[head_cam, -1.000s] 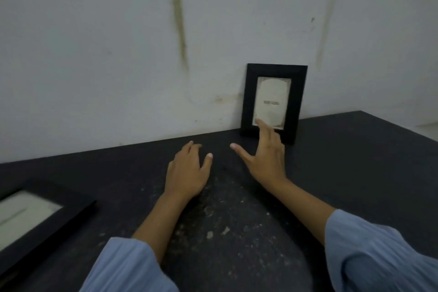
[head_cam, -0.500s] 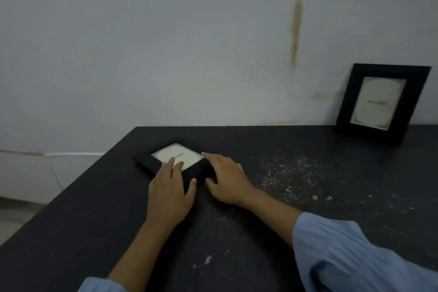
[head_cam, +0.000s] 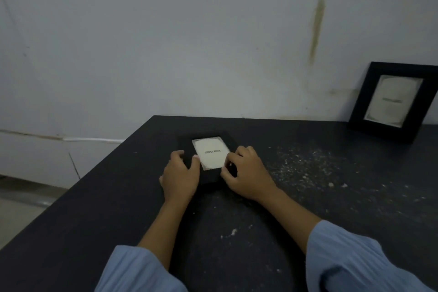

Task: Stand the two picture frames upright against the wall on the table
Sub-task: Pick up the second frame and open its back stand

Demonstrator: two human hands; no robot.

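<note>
A pale, stained wall (head_cam: 189, 42) backs a dark table (head_cam: 237, 232) whose top is flecked with pale specks. Going left to right: the table's left edge falls away to a light floor, then the left hand (head_cam: 181, 174) curls over the left side of a flat-lying frame (head_cam: 208, 156), thumb pressed on its black border near the cream insert. Half a second ago this hand lay flat on top of the frame; now the fingers wrap its edge, and the frame looks turned so its long side runs away from the person. The right hand (head_cam: 246, 173) pinches the frame's right edge and near corner, fingers bent and narrow, so both hands hold it. The frame appears flat on the table, well apart from the wall. Far right, the upright frame (head_cam: 393, 102) leans against the wall, untouched, both hands having left it a second ago. By my judgement half the task is done, and this grip prepares the lift and carry to the wall.
</note>
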